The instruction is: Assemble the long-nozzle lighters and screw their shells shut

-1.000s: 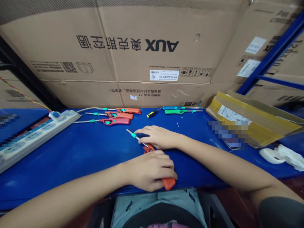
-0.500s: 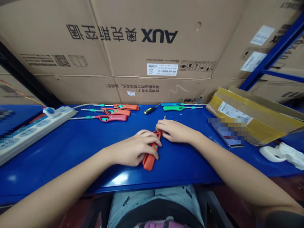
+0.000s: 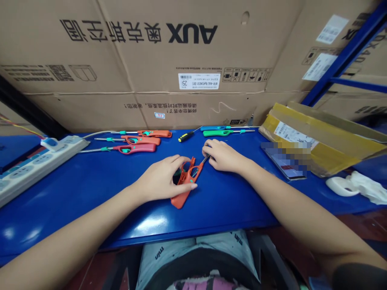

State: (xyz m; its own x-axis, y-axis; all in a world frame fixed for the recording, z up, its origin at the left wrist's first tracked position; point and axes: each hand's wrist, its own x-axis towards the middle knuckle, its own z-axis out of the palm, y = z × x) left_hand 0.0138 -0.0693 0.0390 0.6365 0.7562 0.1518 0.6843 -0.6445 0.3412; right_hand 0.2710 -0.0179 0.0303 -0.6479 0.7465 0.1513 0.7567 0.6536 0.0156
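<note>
Over the bench (image 3: 223,205), the orange lighter (image 3: 180,198) now gapes wider than before; the left hand's (image 3: 159,179) grip clamps its casing, the right hand's (image 3: 223,155) the metal tube (image 3: 206,158).

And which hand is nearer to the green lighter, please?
Right. The right hand is just in front of the green lighter; the left hand is farther off, to its left.

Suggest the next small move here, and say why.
Probably lift the tilted casing half clear with the left grip: it already stands partly apart from the orange lighter, whose metal tube the right grip holds.
</note>
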